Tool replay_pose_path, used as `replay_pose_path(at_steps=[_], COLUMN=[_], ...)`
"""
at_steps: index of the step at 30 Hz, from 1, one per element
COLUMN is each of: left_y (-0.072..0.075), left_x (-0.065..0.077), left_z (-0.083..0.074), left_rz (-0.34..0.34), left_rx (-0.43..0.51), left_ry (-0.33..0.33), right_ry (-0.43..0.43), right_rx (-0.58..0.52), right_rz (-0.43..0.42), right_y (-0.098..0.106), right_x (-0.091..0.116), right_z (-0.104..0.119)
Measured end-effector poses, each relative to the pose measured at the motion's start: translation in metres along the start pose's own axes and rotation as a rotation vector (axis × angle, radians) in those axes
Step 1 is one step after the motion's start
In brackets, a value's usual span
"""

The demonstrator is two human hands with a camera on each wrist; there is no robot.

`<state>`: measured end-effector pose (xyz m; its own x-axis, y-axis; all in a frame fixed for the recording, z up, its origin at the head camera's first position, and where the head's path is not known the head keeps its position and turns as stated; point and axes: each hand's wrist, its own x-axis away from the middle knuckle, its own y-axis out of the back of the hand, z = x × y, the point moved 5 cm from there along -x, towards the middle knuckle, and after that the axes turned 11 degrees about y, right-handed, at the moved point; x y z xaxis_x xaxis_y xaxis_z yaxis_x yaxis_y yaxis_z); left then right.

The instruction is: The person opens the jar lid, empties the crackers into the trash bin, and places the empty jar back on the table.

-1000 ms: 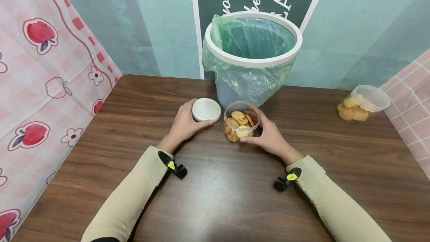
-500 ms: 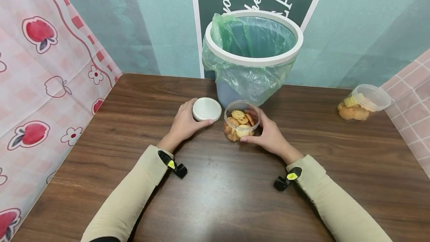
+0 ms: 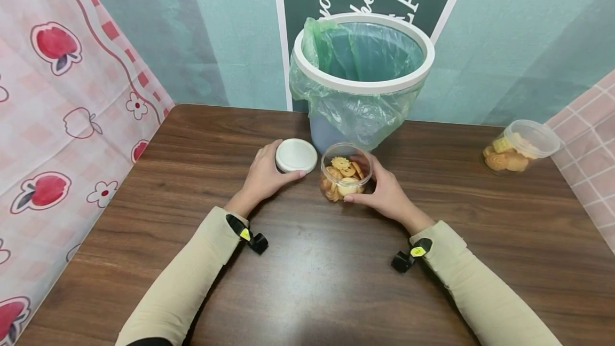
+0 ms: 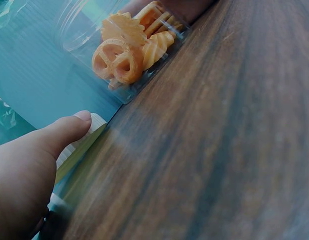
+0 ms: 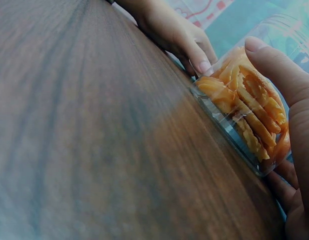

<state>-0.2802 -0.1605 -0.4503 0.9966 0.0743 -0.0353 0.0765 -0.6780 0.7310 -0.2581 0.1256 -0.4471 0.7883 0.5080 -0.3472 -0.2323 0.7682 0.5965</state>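
At the table's middle, in front of the bin, my left hand (image 3: 263, 178) holds a round white lid (image 3: 296, 155) by its edge, thumb in front and fingers behind it. Just to the right, a clear plastic jar (image 3: 329, 191) without a lid on it stands upright, gripped at its side by my right hand (image 3: 386, 194). Assorted cookies (image 3: 343, 170) fill part of this jar; pretzel-shaped and ridged ones (image 4: 117, 61) show through its wall in the left wrist view. The right thumb (image 5: 274, 62) presses the jar's near side. A small gap separates lid and jar.
A bin (image 3: 331, 135) with a white rim ring (image 3: 365, 87) and a green plastic bag (image 3: 355, 116) stands right behind the jar. At the far right another clear container (image 3: 543, 140) of cookies rests on the brown wooden table (image 3: 307, 292). Patterned cloths hang around the table.
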Motion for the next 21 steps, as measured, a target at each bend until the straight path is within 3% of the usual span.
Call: replay_pose_path(at_steps=[21], left_y=[-0.0006], left_x=[-0.0008], left_z=[0.0007], left_rz=[0.006], left_rx=[-0.003], left_ry=[-0.019], right_ry=[0.005], right_rx=[-0.011], right_rz=[-0.005], right_y=[0.0001], right_x=[-0.0009], right_z=[0.0032])
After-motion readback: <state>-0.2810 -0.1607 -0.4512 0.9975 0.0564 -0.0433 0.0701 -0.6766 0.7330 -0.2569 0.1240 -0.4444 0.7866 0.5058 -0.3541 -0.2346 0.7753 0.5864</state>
